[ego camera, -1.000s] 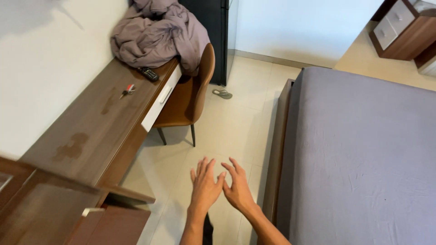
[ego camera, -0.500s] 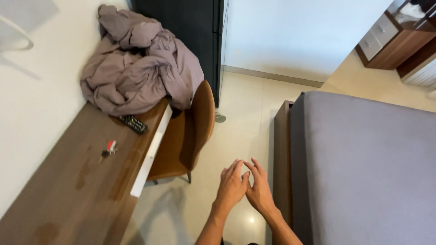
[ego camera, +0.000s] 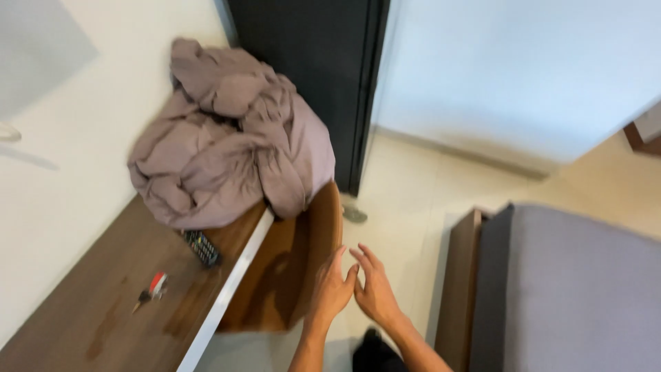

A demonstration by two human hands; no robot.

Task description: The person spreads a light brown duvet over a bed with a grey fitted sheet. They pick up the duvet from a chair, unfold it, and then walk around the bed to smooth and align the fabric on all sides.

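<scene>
- Holding both hands out in front of me over the pale tiled floor [ego camera: 406, 200], I grip nothing: my left hand [ego camera: 332, 289] and my right hand [ego camera: 375, 293] are flat and relaxed, palms down, fingers loosely spread, and their fingertips nearly meet in the middle.
- Nearest my left hand is the wooden chair [ego camera: 303, 269], its smooth, curved brown back just beside my fingers; I cannot tell whether they brush it.
- The chair is tucked against the long wooden desk [ego camera: 103, 317], a flat brown top with darker blotchy marks in the grain and a white front edge.
- A big crumpled heap of soft mauve bedding [ego camera: 231, 138] sits at the far end of the desk, all folds and wrinkles, one corner hanging over the chair's back.
- A slim black remote control [ego camera: 202, 248] lies on the desk just below that heap, partly tucked under its edge.
- A small red and silver object [ego camera: 155, 286] lies nearer to me on the desk; it is too small to make out.
- To my right, the bed [ego camera: 578, 296] shows a smooth grey cover, with a plain brown wooden frame [ego camera: 461, 289] along its side.
- A tall matte black cabinet [ego camera: 310, 62] stands behind the bedding, beside a smooth white wall [ego camera: 523, 69].
</scene>
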